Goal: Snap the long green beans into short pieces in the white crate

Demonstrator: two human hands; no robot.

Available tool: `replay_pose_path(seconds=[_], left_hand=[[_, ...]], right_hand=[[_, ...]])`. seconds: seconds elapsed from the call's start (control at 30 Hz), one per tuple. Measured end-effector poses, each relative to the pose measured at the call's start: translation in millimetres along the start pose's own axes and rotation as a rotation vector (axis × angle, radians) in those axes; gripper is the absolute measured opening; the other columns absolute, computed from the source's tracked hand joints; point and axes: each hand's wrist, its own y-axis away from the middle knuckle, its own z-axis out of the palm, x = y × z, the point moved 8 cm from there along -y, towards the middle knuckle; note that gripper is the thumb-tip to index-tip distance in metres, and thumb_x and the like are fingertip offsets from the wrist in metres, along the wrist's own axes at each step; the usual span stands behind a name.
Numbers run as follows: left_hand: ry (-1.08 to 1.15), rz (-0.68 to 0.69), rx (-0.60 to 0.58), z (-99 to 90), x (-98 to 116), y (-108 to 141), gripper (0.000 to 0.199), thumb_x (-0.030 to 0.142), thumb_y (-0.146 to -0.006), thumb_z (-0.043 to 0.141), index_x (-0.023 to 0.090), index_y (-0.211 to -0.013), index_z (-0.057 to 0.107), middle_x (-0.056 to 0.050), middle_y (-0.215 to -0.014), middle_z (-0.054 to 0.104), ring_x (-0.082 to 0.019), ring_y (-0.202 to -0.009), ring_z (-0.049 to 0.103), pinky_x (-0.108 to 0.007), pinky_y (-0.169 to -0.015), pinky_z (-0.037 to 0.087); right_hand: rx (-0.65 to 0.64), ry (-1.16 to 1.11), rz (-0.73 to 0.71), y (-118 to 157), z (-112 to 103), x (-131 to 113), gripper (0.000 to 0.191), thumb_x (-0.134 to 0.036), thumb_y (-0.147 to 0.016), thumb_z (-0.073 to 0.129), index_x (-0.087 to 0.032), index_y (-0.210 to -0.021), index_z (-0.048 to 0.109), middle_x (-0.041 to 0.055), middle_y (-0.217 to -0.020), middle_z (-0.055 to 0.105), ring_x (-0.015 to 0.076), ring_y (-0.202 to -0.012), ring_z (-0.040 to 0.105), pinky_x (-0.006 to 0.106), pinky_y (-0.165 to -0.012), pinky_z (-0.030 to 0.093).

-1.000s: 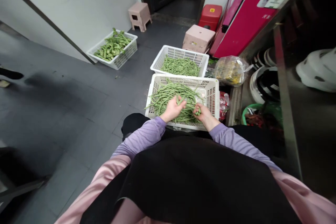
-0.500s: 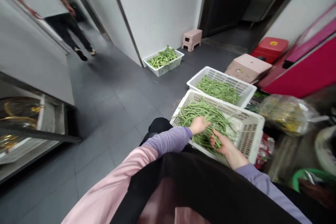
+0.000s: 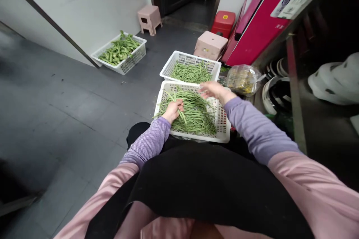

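Note:
A white plastic basket (image 3: 224,127) stands right in front of me with a heap of long green beans (image 3: 196,115) in it. Over the left part of the heap, my left hand (image 3: 174,110) is closed round a few green beans, whose ends stick out past the fingers. My right hand (image 3: 213,90) hovers above the basket's far right side, fingers stretched out and apart, with nothing seen in it. Just beyond, a second white basket (image 3: 168,68) also holds cut green beans (image 3: 192,73).
Farther left on the dark tiled floor, a white basket (image 3: 131,61) holds green vegetable pieces. Pink stools (image 3: 150,18) and a red stool (image 3: 223,23) stand near the doorway. A clear bag (image 3: 243,79) lies at right, beside a pink-red cabinet (image 3: 263,18).
The view has swung right, and the walking person is out of sight. My right hand has left the beans it held and moved to the far side; my left hand now grips a few beans.

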Motion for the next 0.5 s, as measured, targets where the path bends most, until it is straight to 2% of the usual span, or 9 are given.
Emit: replay_pose_path(seconds=[0.07,0.1,0.17,0.27,0.37,0.43,0.5], left_hand=[[0.057,-0.004,0.004,1.9,2.3,-1.9,0.017,0.001,-0.076,0.054,0.016,-0.078,0.047,0.005,-0.054,0.046,-0.003,-0.039,0.029,-0.016,-0.041,0.025],[0.074,0.000,0.004,2.9,2.7,-2.7,0.017,0.000,-0.075,0.053,0.016,-0.080,0.047,0.005,-0.054,0.046,-0.003,-0.039,0.030,-0.016,-0.042,0.026],[0.087,0.015,0.005,4.7,2.3,-3.5,0.019,0.000,-0.073,0.052,0.016,-0.084,0.048,0.005,-0.055,0.047,-0.004,-0.040,0.032,-0.017,-0.043,0.028],[0.060,0.051,0.021,5.6,1.3,-2.9,0.023,0.001,-0.073,0.054,0.017,-0.087,0.047,0.006,-0.057,0.046,-0.004,-0.041,0.033,-0.018,-0.044,0.030],[-0.016,0.139,0.045,5.7,5.8,-1.2,0.026,0.001,-0.072,0.054,0.018,-0.089,0.045,0.008,-0.057,0.045,-0.004,-0.041,0.034,-0.018,-0.044,0.030],[-0.061,0.219,0.044,6.8,11.5,-0.6,0.026,0.001,-0.073,0.051,0.019,-0.091,0.045,0.009,-0.058,0.046,-0.005,-0.041,0.035,-0.018,-0.045,0.032],[-0.064,0.267,0.030,7.8,15.4,-1.2,0.026,0.001,-0.074,0.050,0.019,-0.092,0.045,0.008,-0.059,0.047,-0.005,-0.042,0.037,-0.019,-0.046,0.033]], right_hand=[[-0.263,0.114,0.199,34.4,36.4,61.7,0.019,-0.026,-0.083,0.073,-0.008,-0.085,0.065,0.0086,-0.071,0.069,0.0064,-0.043,0.055,0.014,-0.039,0.041],[-0.326,0.125,0.251,52.8,49.0,88.4,0.022,-0.030,-0.082,0.074,-0.010,-0.080,0.066,0.0069,-0.067,0.068,0.0062,-0.040,0.050,0.015,-0.035,0.036],[-0.365,0.031,0.247,82.3,67.0,121.4,0.031,-0.041,-0.083,0.072,-0.013,-0.073,0.064,0.0005,-0.057,0.059,0.0042,-0.036,0.040,0.015,-0.031,0.027],[-0.364,-0.083,0.143,105.2,80.6,129.7,0.040,-0.052,-0.081,0.070,-0.014,-0.070,0.064,-0.0034,-0.051,0.052,0.0036,-0.036,0.033,0.016,-0.032,0.023],[-0.392,-0.023,0.123,112.0,87.0,124.0,0.038,-0.051,-0.078,0.072,-0.014,-0.069,0.066,-0.0027,-0.050,0.052,0.0046,-0.035,0.033,0.018,-0.032,0.022],[-0.349,0.007,0.145,112.5,84.8,121.8,0.035,-0.046,-0.079,0.070,-0.015,-0.066,0.065,-0.0029,-0.048,0.051,0.0051,-0.035,0.030,0.019,-0.032,0.021],[-0.265,0.055,0.094,113.3,79.5,114.4,0.032,-0.042,-0.081,0.067,-0.015,-0.063,0.065,-0.0019,-0.048,0.052,0.0058,-0.036,0.031,0.020,-0.035,0.023]])
